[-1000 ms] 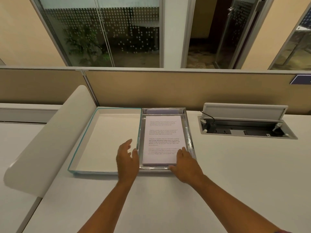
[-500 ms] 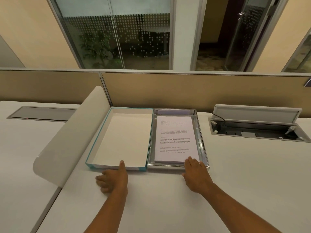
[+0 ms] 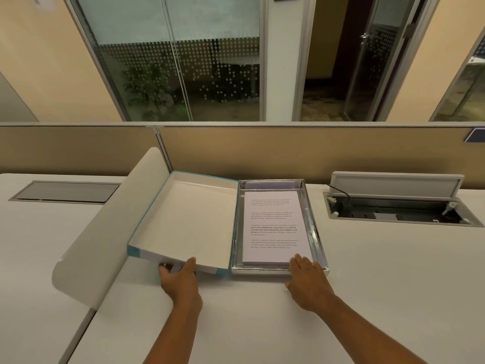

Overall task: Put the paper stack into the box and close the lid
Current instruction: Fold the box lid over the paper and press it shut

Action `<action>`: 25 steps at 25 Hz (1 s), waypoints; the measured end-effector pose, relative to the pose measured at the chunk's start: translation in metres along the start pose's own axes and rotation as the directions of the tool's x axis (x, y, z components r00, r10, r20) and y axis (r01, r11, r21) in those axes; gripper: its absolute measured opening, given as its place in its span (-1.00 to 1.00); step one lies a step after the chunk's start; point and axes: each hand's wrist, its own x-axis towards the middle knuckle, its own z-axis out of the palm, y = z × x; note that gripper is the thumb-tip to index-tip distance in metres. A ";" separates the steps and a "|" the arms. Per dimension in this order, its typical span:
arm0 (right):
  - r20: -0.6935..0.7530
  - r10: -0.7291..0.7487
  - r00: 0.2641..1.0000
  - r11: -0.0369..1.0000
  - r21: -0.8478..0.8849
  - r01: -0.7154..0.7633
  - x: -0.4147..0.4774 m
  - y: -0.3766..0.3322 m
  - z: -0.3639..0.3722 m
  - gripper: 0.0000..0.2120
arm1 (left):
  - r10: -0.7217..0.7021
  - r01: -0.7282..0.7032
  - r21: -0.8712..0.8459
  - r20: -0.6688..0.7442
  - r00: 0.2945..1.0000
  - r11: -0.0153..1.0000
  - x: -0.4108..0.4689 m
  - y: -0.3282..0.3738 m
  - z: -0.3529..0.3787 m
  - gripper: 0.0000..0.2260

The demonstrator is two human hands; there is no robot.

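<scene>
A shiny silver box lies on the white desk, and a printed paper stack rests flat inside it. Its teal-edged lid, white inside, is joined along the box's left side and lies open to the left. My left hand grips the lid's near edge, thumb on top and fingers underneath, and that left side is raised off the desk. My right hand lies flat on the box's near right corner, fingertips touching the paper's edge.
A curved white divider stands left of the lid. An open cable hatch with a black cable sits in the desk at right, a closed hatch at far left. A tan partition runs along the back.
My left hand went from hovering over the lid to its near edge, took hold, and lifted the lid's left side off the desk. My right hand stayed at the box's near corner.
</scene>
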 end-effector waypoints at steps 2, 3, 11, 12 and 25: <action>0.002 0.001 1.000 1.000 0.009 -0.001 0.000 0.001 0.000 -0.29 | 0.026 -0.026 0.006 0.064 0.998 1.000 -0.003 0.003 0.006 -0.36; 0.008 0.000 1.000 1.000 0.017 -0.001 0.000 0.001 -0.001 -0.29 | 0.050 -0.051 0.010 0.094 0.994 0.999 -0.007 0.006 0.009 -0.30; 0.053 -0.019 0.998 0.999 0.047 0.017 0.001 0.002 -0.009 -0.27 | 0.348 -0.471 0.234 0.421 0.838 0.851 -0.049 0.021 0.045 -0.26; 0.044 -0.026 0.999 0.999 0.045 0.024 0.001 0.002 -0.011 -0.27 | 0.362 -0.519 0.260 0.472 0.804 0.814 -0.056 0.020 0.049 -0.30; -0.002 0.316 0.949 0.300 0.949 -0.098 -0.002 0.008 -0.074 -0.51 | 0.395 -0.882 0.445 0.790 0.469 0.156 -0.115 -0.013 0.094 -0.32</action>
